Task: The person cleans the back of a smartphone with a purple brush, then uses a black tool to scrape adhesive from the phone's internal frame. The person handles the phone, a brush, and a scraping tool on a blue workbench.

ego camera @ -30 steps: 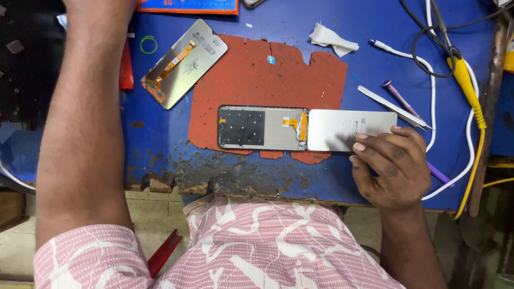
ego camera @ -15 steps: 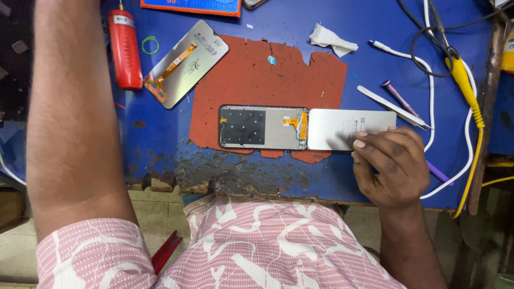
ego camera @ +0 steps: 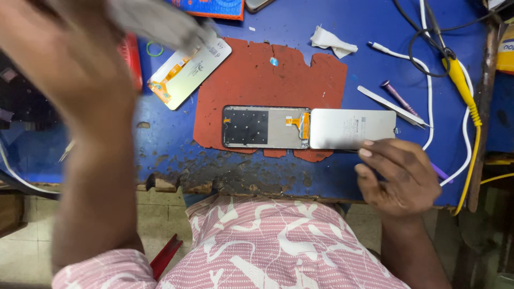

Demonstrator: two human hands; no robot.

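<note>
Matt red rubber mat (ego camera: 257, 80) on worn, chipped blue-painted bench (ego camera: 375, 21); smooth silvery metal-looking screen panel (ego camera: 350, 128).

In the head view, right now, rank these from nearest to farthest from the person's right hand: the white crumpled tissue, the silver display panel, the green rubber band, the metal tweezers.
1. Silver display panel: under the fingertips of the right hand.
2. Metal tweezers: just above the hand, on the blue mat.
3. White crumpled tissue: higher up, near the top of the mat.
4. Green rubber band: far across, upper left.

Phone frame (ego camera: 266, 127) on mat (ego camera: 257, 75), left of right hand (ego camera: 399, 174), panel (ego camera: 353, 128) just beyond fingertips, tweezers (ego camera: 391, 106) behind hand
</note>
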